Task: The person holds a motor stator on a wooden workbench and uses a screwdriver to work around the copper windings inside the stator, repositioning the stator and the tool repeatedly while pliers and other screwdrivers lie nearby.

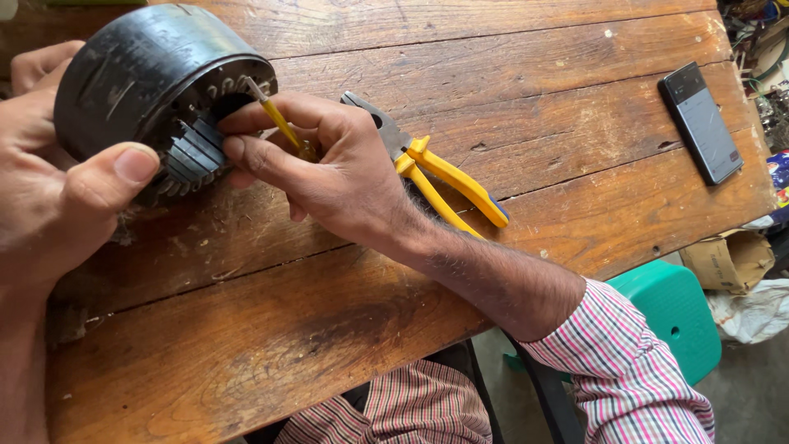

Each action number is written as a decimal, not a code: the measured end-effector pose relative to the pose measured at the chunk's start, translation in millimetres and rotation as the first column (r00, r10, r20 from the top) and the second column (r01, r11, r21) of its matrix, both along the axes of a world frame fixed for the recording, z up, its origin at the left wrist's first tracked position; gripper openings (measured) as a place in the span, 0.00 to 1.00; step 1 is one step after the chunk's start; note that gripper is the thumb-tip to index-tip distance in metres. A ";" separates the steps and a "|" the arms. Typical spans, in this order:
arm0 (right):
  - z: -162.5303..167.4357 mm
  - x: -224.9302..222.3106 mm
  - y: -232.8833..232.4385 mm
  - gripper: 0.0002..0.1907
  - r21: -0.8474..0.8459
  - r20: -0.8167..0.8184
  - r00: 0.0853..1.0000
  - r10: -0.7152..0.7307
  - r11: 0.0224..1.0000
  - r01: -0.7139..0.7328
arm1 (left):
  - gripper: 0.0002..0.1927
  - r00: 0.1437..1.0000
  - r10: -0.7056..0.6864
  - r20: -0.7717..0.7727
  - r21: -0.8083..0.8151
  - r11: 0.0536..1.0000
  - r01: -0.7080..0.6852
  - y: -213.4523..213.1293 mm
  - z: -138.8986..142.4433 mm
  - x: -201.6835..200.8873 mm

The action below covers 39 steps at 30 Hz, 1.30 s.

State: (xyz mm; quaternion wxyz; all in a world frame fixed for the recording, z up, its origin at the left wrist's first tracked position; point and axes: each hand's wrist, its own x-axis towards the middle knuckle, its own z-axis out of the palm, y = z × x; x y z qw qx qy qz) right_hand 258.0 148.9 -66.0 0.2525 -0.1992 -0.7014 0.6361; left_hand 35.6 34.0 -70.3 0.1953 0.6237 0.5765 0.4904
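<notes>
- Here, our left hand (49,193) is wrapped around the black motor stator (152,90), tilted on the counter (345,329), thumb pressed at its open end.
- Our right hand (329,168) pinches a thin yellow tool (275,115), tip in the stator's slots.
- A slip could nick the windings, we judge.
- Right of the stator: yellow-handled pliers (448,177), then a phone (701,123). The wood is scarred; a green stool (674,308) stands beyond the counter's edge.
</notes>
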 end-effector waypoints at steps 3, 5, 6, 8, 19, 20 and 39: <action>-0.5 0.3 0.3 0.16 0.014 0.007 1.000 -0.007 1.000 0.006 | 0.25 0.994 -0.041 0.097 -0.006 0.999 0.041 3.6 2.8 2.8; -1.2 0.7 0.7 0.16 0.010 -0.038 0.999 0.012 1.000 -0.012 | 0.23 0.982 -0.054 0.179 -0.064 0.996 0.066 5.6 5.1 2.6; -1.6 0.5 1.1 0.16 0.010 -0.029 1.000 0.005 1.000 -0.005 | 0.23 0.982 -0.054 0.180 -0.067 0.996 0.067 6.0 5.6 2.9; -2.9 -0.3 2.6 0.17 0.011 -0.012 1.000 -0.005 1.000 0.005 | 0.22 0.997 -0.038 0.072 0.003 0.999 0.038 3.9 5.5 4.6; -8.1 3.0 8.6 0.17 -0.038 -0.107 0.993 -0.057 0.998 0.053 | 0.29 1.000 0.000 -0.027 0.010 1.000 0.001 5.0 0.7 -0.5; -8.2 2.8 7.5 0.17 -0.051 -0.109 0.992 -0.065 0.997 0.060 | 0.29 1.000 0.007 -0.029 0.017 1.000 -0.006 5.8 -1.4 0.5; -2.7 -1.9 11.9 0.13 -0.034 -0.230 0.904 -0.359 0.932 0.361 | 0.14 0.969 0.199 0.149 0.006 0.979 -0.202 20.5 -3.8 -17.8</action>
